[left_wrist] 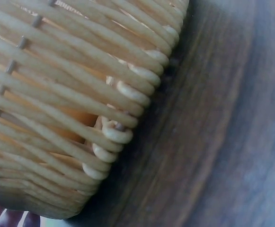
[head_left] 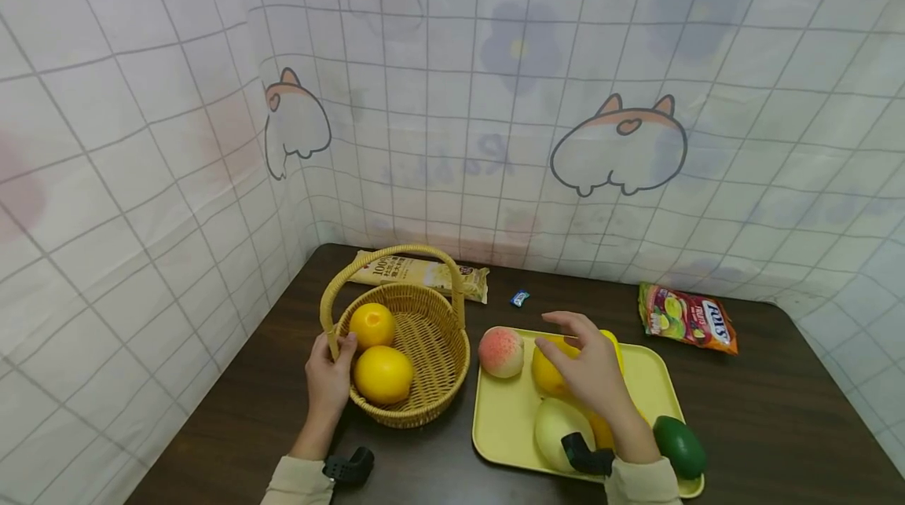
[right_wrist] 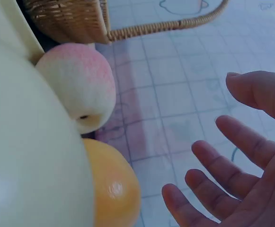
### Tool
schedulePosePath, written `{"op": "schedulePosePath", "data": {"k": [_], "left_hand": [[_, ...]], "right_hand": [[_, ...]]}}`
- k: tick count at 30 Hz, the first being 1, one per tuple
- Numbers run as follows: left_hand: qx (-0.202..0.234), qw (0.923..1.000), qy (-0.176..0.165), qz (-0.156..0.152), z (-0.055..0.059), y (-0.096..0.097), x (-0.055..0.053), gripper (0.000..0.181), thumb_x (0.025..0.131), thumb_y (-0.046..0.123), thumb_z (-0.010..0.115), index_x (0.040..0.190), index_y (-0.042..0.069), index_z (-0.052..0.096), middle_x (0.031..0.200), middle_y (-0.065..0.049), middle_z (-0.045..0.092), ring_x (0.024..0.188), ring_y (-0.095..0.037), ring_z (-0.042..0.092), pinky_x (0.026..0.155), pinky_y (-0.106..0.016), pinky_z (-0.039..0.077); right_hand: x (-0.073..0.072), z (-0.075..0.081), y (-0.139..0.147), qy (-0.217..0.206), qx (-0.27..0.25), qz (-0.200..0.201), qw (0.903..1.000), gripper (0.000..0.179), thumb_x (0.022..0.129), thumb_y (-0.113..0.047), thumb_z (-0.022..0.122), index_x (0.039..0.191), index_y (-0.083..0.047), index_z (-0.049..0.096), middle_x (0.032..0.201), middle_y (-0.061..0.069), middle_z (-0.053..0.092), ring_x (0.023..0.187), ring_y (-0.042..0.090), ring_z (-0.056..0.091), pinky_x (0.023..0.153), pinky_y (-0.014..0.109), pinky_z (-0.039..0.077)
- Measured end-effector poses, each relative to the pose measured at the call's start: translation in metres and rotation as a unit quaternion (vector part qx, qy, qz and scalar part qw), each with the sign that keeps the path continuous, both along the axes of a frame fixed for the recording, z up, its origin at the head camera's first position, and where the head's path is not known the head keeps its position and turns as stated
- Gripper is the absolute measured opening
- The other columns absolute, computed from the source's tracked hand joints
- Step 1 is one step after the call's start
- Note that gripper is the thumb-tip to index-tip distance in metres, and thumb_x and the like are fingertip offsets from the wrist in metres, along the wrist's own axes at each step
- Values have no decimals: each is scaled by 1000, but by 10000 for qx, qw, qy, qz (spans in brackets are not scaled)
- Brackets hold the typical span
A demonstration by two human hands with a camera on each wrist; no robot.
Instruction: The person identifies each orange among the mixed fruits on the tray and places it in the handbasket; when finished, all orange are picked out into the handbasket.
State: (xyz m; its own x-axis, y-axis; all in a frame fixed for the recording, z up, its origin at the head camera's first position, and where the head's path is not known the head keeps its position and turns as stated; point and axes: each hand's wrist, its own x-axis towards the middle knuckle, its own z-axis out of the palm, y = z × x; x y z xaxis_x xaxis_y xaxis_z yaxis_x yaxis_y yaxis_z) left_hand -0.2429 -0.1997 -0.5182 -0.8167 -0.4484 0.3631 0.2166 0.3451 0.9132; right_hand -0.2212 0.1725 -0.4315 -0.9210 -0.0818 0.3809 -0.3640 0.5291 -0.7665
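The basket (head_left: 433, 342) at lower centre looks woven and ridged, the tray (head_left: 505, 420) at lower right smooth plastic, the table (head_left: 767, 403) wood-grained.

Head cam sits up behind the fingers of the left hand (head_left: 328, 379) and right hand (head_left: 597, 379), facing forward and tipped down, far back enough to get basket (head_left: 434, 348), tray (head_left: 505, 426) and patterned wall (head_left: 438, 96). Left wrist cam is jammed up against the basket's weave, view slanted, that hand's fingers (left_wrist: 8, 220) barely peeking in bottom left (seriously close). Right wrist cam faces the wall past its own fingers, picture turned sideways. Head and right wrist share the peach (head_left: 500, 352); all three catch the basket
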Motion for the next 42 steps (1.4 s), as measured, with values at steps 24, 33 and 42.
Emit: {"op": "schedulePosePath", "data": {"k": [24, 33, 42], "left_hand": [[-16, 10000, 17, -30, 2, 1, 0, 26, 97, 25, 63, 88, 1, 57, 111, -14, 61, 86, -18, 49, 73, -23, 38], [-50, 10000, -11, 45, 1, 1, 1, 25, 97, 24, 63, 87, 2, 56, 101, -11, 58, 81, -17, 47, 69, -24, 37], [-66, 10000, -31, 19, 2, 1, 1, 27, 97, 24, 62, 89, 0, 56, 101, -11, 58, 82, -17, 47, 70, -24, 36]], "right_hand": [[-8, -9, 19, -1524, 542, -23, 9868, 56, 89, -24, 73, 138, -6, 51, 141, 23, 49, 130, 46, 42, 104, 57, 36], [-9, -16, 18, -1912, 778, 313, 9780, 62, 86, -29, 76, 139, -7, 51, 136, 22, 53, 111, 33, 54, 96, 52, 42], [-11, -23, 17, -1905, 748, 408, 9780, 65, 84, -23, 78, 140, -8, 49, 138, 21, 51, 112, 33, 53, 96, 54, 41]]}}
